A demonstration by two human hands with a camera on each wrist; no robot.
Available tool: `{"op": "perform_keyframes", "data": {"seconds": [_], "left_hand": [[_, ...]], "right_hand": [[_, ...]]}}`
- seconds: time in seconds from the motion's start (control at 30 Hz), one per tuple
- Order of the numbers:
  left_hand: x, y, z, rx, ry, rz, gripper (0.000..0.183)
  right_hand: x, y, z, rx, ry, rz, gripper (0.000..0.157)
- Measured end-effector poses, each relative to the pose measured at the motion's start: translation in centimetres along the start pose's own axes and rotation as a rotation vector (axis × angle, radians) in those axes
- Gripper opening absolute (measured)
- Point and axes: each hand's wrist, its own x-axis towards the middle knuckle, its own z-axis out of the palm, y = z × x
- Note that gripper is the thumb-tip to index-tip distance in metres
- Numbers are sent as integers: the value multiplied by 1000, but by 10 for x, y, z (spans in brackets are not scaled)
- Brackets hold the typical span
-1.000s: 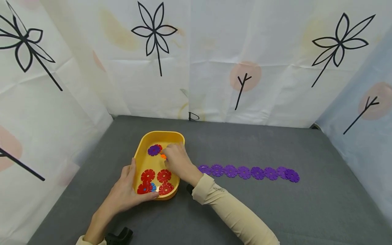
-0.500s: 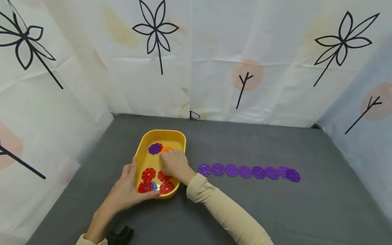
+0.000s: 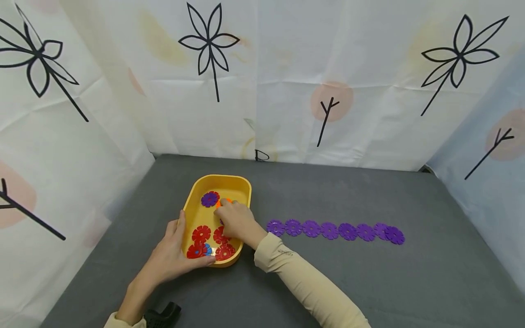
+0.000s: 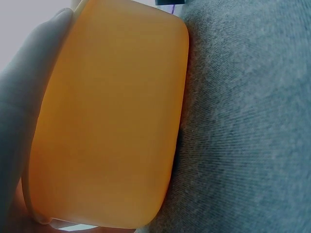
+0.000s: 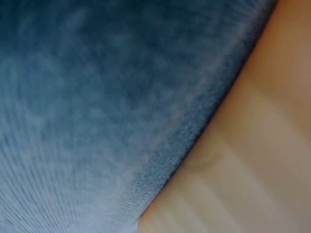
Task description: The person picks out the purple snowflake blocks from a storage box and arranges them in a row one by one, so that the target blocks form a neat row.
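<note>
My left hand (image 3: 170, 246) grips the near left corner of a yellow tray (image 3: 235, 182), its thumb lying along the near rim. In the left wrist view the tray's smooth outer wall (image 4: 107, 111) fills much of the picture, with the thumb (image 4: 24, 97) along its rim. My right hand (image 3: 238, 221) reaches down into the tray over an orange flower-shaped disc (image 3: 218, 204); I cannot tell if its hidden fingertips hold anything. A purple flower disc (image 3: 209, 199) overlaps a red one to its left. Several red flower discs (image 3: 201, 233) lie at the near end, with a blue one (image 3: 208, 249) partly covered.
Right of the tray, a row of purple flower discs (image 3: 330, 230) stretches across the grey table (image 3: 328, 282), the last two overlapping. Patterned white cloth (image 3: 283, 59) walls the back and sides. A black object (image 3: 164, 315) sits by my left wrist; the right wrist view shows sleeve (image 5: 243, 170).
My right hand has shifted about inside the tray, uncovering and covering the orange disc and a red disc. The left hand keeps its hold, and the row of purple discs is unchanged.
</note>
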Motion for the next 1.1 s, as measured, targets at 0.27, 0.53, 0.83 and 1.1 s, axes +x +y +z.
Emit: {"op": "perform_keyframes", "data": {"seconds": [0.27,0.53,0.83,1.1], "left_hand": [[0,1,0,8,-14,-12,141],[1,0,0,12,-21,-22,141],[0,-2,1,13,-18,-19,141],[0,-2,1,3,-1,4,140]], "right_hand": [[0,-1,0,-19,-32,16,19],[0,0,0,25,-65,4,20],[-2,2,-2,80,-79,-45,25],[0,9,-6,207,-65,-102,28]]}}
